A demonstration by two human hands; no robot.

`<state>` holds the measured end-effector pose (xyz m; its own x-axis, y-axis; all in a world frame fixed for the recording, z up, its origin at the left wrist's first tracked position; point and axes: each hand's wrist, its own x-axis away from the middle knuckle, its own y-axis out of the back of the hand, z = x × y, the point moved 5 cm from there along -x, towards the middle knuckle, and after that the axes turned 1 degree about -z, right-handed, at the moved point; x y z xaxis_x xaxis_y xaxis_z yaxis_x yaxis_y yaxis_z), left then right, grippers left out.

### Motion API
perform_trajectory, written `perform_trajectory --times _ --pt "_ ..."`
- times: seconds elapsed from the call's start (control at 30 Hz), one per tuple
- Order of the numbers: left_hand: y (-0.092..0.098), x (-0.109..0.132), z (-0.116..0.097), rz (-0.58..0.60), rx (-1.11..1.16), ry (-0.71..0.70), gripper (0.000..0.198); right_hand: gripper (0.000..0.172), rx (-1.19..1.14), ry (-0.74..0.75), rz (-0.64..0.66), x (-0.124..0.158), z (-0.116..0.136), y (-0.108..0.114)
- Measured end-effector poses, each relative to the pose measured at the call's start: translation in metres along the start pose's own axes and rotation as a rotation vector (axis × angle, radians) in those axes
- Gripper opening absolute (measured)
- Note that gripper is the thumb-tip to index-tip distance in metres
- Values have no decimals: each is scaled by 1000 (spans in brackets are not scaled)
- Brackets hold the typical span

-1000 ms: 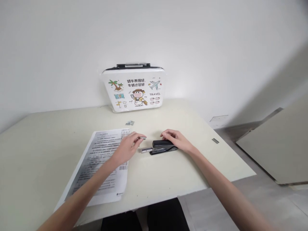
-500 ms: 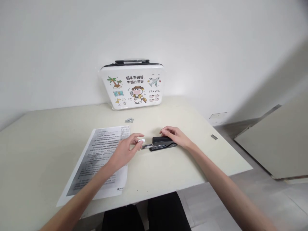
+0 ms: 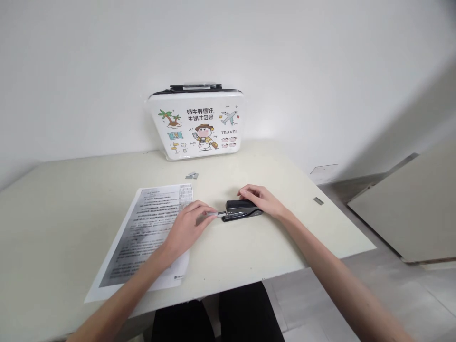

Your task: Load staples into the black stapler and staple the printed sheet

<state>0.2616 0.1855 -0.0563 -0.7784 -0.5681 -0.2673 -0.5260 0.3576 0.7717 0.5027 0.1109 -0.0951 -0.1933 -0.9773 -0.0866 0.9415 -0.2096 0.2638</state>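
A black stapler (image 3: pixel 239 205) lies on the table with its metal tray sticking out to the left. My right hand (image 3: pixel 262 199) is wrapped around its rear end, thumb and fingers closed on it. Between the thumb and fingertips of my left hand (image 3: pixel 188 227) is a small silvery strip of staples (image 3: pixel 211 213), held at the protruding tray. The fingers partly cover the strip, so I cannot tell whether it sits inside the tray. Printed paper sheets (image 3: pixel 153 213) lie under my left wrist and forearm.
A white case (image 3: pixel 218 102) with cartoon prints stands against the wall at the back. Several grey staple strips (image 3: pixel 192 175) lie in front of it. Another grey strip (image 3: pixel 318 201) is near the right edge of the table (image 3: pixel 285 247).
My left hand has tipped the staple strip down and brought it to the stapler's tray, fingers closer together. My right hand keeps its hold on the stapler.
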Motion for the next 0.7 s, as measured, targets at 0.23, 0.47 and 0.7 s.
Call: perform_trajectory --times 0.23,0.47,0.7 --pt "-8 2 -1 -9 0 14 22 45 5 12 5 0 -1 0" --pt "-7 3 2 2 -29 -1 22 46 -5 0 1 0 1 0" --pt "12 12 11 118 23 -13 22 46 -166 -40 1 4 4 -5"
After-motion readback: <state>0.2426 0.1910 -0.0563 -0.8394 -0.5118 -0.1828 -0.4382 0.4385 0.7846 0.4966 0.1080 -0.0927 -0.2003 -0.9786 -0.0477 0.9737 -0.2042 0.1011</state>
